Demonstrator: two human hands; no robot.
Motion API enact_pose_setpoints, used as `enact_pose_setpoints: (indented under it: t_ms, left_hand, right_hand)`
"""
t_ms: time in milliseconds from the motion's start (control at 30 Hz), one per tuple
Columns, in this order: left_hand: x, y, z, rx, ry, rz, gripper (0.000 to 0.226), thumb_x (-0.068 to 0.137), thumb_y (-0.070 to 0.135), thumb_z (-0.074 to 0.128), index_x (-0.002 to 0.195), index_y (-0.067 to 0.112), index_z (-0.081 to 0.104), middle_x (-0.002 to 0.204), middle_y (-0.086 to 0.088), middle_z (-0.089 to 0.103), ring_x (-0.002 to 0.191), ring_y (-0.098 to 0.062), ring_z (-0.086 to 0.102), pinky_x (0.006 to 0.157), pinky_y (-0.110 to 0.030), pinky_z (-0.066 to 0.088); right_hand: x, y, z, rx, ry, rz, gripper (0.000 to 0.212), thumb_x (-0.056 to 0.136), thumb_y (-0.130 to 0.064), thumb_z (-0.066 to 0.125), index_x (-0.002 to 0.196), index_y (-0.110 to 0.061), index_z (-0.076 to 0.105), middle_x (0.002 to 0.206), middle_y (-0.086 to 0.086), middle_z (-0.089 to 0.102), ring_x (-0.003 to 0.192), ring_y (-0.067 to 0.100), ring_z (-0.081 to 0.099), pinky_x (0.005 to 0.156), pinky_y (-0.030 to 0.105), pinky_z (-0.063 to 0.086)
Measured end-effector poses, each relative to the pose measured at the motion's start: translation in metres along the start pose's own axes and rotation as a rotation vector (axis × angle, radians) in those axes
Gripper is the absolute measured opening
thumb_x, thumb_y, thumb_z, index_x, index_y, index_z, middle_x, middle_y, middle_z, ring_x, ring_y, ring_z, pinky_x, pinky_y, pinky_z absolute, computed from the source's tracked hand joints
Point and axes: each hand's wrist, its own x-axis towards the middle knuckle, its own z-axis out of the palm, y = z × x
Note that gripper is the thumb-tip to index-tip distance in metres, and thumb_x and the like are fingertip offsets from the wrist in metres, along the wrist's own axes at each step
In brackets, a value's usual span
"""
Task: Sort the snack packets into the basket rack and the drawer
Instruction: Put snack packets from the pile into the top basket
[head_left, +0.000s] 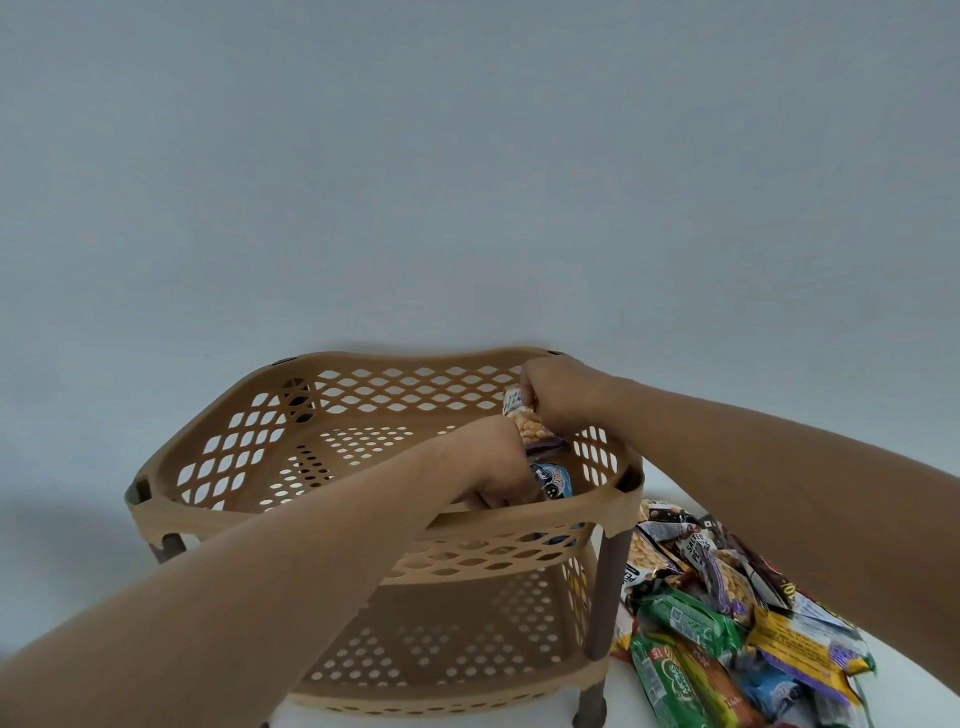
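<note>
Left forearm (270, 566) crosses the rack's top basket (415, 359) — left hand (496, 470) grip unclear, right hand (561, 392) grip closed on peanut packet (531, 425) — likely light, crinkly, slippery; pinch the sealed edge.

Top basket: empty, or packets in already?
Not empty: the top basket holds a blue packet; the right hand grips a peanut packet inside.

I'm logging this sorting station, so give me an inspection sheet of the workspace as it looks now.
Surface: white tabletop, bare part at lower right.
Job's things: tan two-tier basket rack; peanut packet and blue packet in its top tier; pile of snack packets right of the rack.
Clutter: nothing seen.
Hands: right hand grips the peanut packet; left hand beside the blue packet, grip unclear.
Cables: nothing seen.
Surroundings: plain grey-blue wall.
</note>
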Motion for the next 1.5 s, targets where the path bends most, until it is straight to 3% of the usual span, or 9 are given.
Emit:
enact_pose_setpoints:
  t_ms: [233, 500, 633, 767, 933, 1033, 1133, 1300, 1500]
  left_hand:
    - [0.003, 0.002, 0.001, -0.009, -0.007, -0.007, 0.020, 0.083, 0.019, 0.076, 0.095, 0.009, 0.063, 0.084, -0.007, 0.071, 0.072, -0.017, 0.070, 0.064, -0.029, 0.061]
    - [-0.012, 0.003, -0.006, 0.072, 0.099, 0.071, 0.023, 0.083, 0.035, 0.075, 0.082, 0.013, 0.066, 0.081, -0.004, 0.073, 0.072, -0.017, 0.070, 0.062, -0.029, 0.059]
    - [-0.039, 0.005, -0.001, 0.296, 0.463, 0.181, 0.041, 0.082, 0.053, 0.068, 0.102, 0.017, 0.066, 0.097, 0.000, 0.069, 0.089, -0.019, 0.064, 0.075, -0.036, 0.054]
    - [-0.084, 0.009, 0.041, 0.228, 0.946, 0.519, 0.035, 0.086, 0.051, 0.061, 0.113, 0.028, 0.062, 0.110, 0.010, 0.065, 0.105, -0.013, 0.058, 0.079, -0.030, 0.045]
    - [-0.131, 0.000, 0.129, -0.038, 1.245, 1.014, 0.016, 0.086, 0.021, 0.070, 0.099, 0.012, 0.070, 0.117, -0.003, 0.065, 0.118, -0.016, 0.057, 0.097, -0.030, 0.045]
    - [-0.145, -0.018, 0.197, -0.065, 1.160, 1.094, 0.015, 0.084, 0.021, 0.070, 0.098, 0.013, 0.069, 0.119, -0.005, 0.066, 0.124, -0.022, 0.055, 0.097, -0.036, 0.045]
    - [-0.144, -0.034, 0.250, -0.029, 0.967, 0.964, 0.019, 0.084, 0.025, 0.070, 0.099, 0.015, 0.068, 0.120, -0.003, 0.064, 0.122, -0.020, 0.056, 0.092, -0.035, 0.048]
    - [-0.123, -0.045, 0.311, 0.034, 0.734, 0.679, 0.028, 0.081, 0.028, 0.072, 0.108, 0.020, 0.068, 0.121, 0.004, 0.064, 0.115, -0.012, 0.058, 0.087, -0.031, 0.053]
    - [-0.109, -0.039, 0.361, 0.112, 0.652, 0.655, 0.030, 0.081, 0.028, 0.071, 0.110, 0.022, 0.066, 0.116, 0.007, 0.064, 0.109, -0.010, 0.059, 0.085, -0.024, 0.049]
  right_hand:
    - [0.001, 0.003, 0.007, -0.189, 0.029, -0.043, 0.019, 0.086, -0.006, 0.055, 0.100, -0.017, 0.052, 0.101, 0.005, 0.062, 0.092, 0.023, 0.058, 0.075, 0.036, 0.049]
    - [-0.020, 0.010, -0.004, -0.038, 0.150, 0.000, 0.030, 0.078, -0.010, 0.060, 0.106, -0.021, 0.060, 0.109, 0.001, 0.059, 0.105, 0.022, 0.053, 0.083, 0.039, 0.050]
    - [-0.048, 0.018, -0.006, 0.174, 0.323, 0.007, 0.030, 0.079, -0.017, 0.061, 0.109, -0.020, 0.056, 0.111, 0.001, 0.058, 0.108, 0.022, 0.051, 0.083, 0.034, 0.044]
    - [-0.091, 0.023, 0.006, 0.408, 0.492, -0.008, 0.035, 0.083, -0.021, 0.066, 0.117, -0.021, 0.057, 0.117, -0.004, 0.059, 0.111, 0.016, 0.052, 0.088, 0.028, 0.042]
    - [-0.170, 0.035, 0.026, 0.684, 0.719, 0.065, 0.031, 0.083, -0.021, 0.070, 0.112, -0.027, 0.062, 0.111, -0.015, 0.062, 0.106, -0.001, 0.056, 0.086, 0.020, 0.048]
    - [-0.225, 0.056, 0.053, 0.799, 0.810, 0.184, 0.026, 0.083, -0.021, 0.070, 0.105, -0.032, 0.063, 0.104, -0.020, 0.063, 0.099, -0.005, 0.059, 0.077, 0.011, 0.047]
    - [-0.268, 0.080, 0.102, 0.831, 0.741, 0.365, 0.025, 0.081, -0.017, 0.072, 0.103, -0.026, 0.064, 0.100, -0.012, 0.065, 0.088, 0.000, 0.061, 0.079, 0.022, 0.049]
    - [-0.323, 0.108, 0.186, 0.781, 0.595, 0.497, 0.030, 0.077, -0.007, 0.075, 0.099, -0.021, 0.061, 0.099, -0.004, 0.063, 0.094, 0.018, 0.062, 0.079, 0.026, 0.047]
    - [-0.376, 0.153, 0.254, 0.635, 0.332, 0.524, 0.036, 0.081, -0.017, 0.071, 0.113, -0.025, 0.058, 0.126, -0.007, 0.056, 0.117, 0.017, 0.055, 0.096, 0.033, 0.045]
